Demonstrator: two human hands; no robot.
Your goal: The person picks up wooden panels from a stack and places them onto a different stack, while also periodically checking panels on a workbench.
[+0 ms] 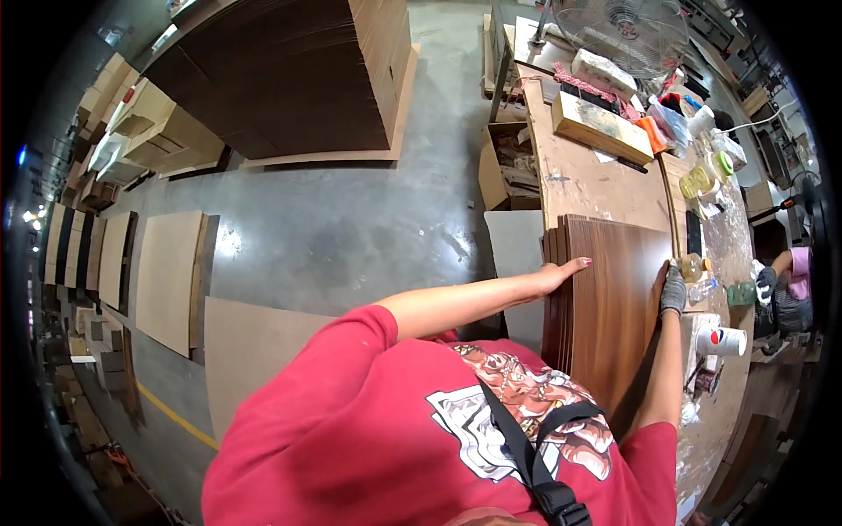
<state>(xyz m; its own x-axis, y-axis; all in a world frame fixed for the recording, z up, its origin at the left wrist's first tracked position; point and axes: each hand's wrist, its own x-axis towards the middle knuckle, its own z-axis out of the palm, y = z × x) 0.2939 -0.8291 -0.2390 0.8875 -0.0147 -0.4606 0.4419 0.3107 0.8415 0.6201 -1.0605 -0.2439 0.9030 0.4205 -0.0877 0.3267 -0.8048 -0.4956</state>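
A stack of dark brown wood-grain panels (618, 285) lies on the workbench in front of me, their left edges stepped like a fan. My bare left hand (558, 276) grips the left edge, its thumb side on top and the other fingers partly hidden at the edge. On the opposite side, my right hand (673, 291) wears a grey glove and holds the right edge of the top panel. The near end of the stack is hidden by my body.
On the workbench (570, 171) are a wooden block (601, 129), a green-lidded jar (699, 181), a white cup (726, 341) and a fan (623, 31). A co-worker's gloved hand (766, 280) is at the far right. Tall stacked brown boards (289, 79) stand on the floor.
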